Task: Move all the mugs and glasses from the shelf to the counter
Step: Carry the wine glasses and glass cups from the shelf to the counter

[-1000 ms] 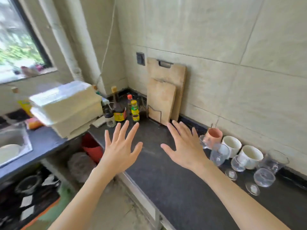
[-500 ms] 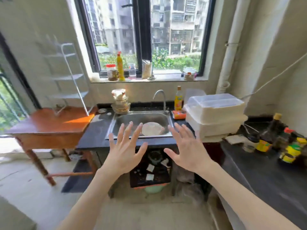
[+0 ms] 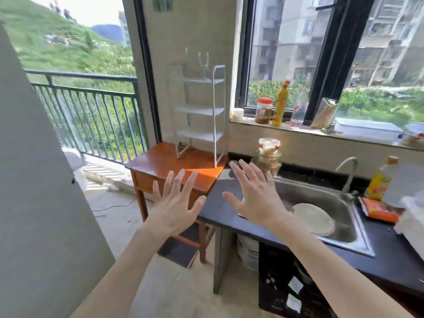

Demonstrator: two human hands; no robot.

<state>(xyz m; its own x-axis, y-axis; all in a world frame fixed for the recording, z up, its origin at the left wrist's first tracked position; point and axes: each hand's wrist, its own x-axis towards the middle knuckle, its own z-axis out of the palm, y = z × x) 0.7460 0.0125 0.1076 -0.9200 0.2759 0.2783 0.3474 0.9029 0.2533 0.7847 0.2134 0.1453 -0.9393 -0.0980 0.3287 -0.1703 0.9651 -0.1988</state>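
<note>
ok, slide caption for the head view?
Both hands, left and right, open and empty before the white shelf on a wooden table.

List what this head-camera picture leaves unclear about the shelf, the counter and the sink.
- Shelf: top tier blurred; faint glass-like shapes, uncertain.
- Counter: right end cut off by the frame edge.
- Sink: near corner hidden behind the right hand.

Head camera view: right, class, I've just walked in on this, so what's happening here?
A person stands in a kitchen with both hands open and spread, holding nothing. The left hand hovers in front of a wooden table; the right hand is over the dark counter beside the sink. The white wire shelf on the table looks nearly bare: two faint glasses seem to stand on top, though blur makes that uncertain.
</note>
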